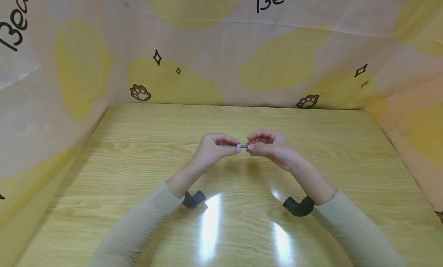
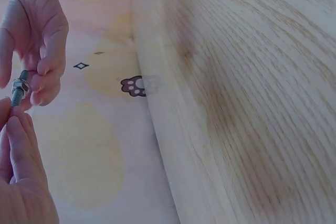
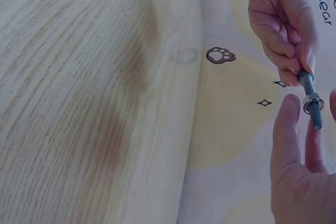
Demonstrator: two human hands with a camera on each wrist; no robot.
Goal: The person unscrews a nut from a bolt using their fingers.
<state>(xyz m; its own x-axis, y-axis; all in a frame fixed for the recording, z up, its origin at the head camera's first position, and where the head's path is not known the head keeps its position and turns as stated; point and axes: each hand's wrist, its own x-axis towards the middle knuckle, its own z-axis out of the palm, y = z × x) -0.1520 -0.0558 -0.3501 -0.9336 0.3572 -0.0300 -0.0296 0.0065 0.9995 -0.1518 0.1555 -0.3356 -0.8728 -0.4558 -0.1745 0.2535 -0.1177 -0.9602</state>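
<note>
Around us hangs a pale pink fabric backdrop (image 1: 221, 44) with yellow blotches, brown paw prints and black lettering, and before it we have a light wood-grained table (image 1: 349, 151), glossy with two bright reflections. Over it reach two beige long sleeves (image 1: 138, 224) (image 1: 358, 230). Our right hand (image 1: 275, 147) has its fingers loosely bent and parted round the bolt's free end; the right wrist view shows its thumb and forefinger apart from the metal, gripping nothing, though we cannot tell whether another fingertip brushes it. Our left hand (image 1: 214, 149) pinches the bolt's head end between thumb and fingers. Under the wrists sit two black curved pieces (image 1: 195, 199) (image 1: 298, 207). The silver threaded metal bolt (image 3: 308, 84) is held above the table, between the two hands, its free end toward the right. Smallest, a silver hexagonal metal nut (image 3: 313, 102) sits around the bolt's shank, with threads showing beyond it.
</note>
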